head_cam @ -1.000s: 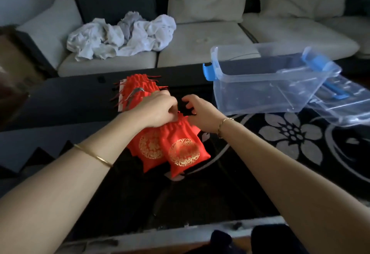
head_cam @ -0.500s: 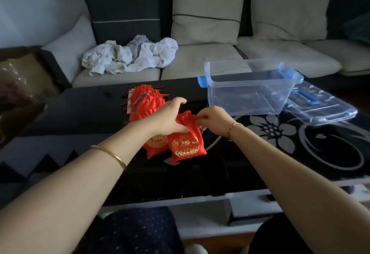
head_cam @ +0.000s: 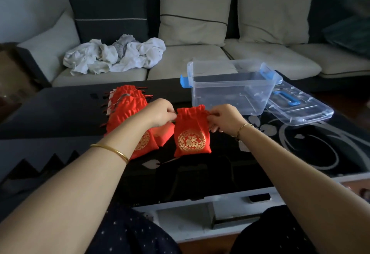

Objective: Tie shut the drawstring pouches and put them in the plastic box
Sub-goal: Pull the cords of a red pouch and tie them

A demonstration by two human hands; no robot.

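A red drawstring pouch (head_cam: 191, 133) with a gold emblem hangs upright between my hands above the black table (head_cam: 220, 173). My left hand (head_cam: 160, 113) pinches its left top corner and my right hand (head_cam: 224, 118) pinches the right one, both at the gathered mouth. To the left, a pile of several more red pouches (head_cam: 128, 109) lies on the table, partly behind my left arm. The clear plastic box (head_cam: 230, 91) with blue latches stands open and empty behind my right hand.
The box's clear lid (head_cam: 300, 111) with a blue handle lies to the right of the box. A sofa (head_cam: 180, 67) with cushions and a heap of white cloth (head_cam: 114, 57) runs behind the table. The table's near edge is by my knees.
One pouch has come off the pile and now hangs upright between both hands, which have moved apart to its top corners. The camera has tilted up and back.
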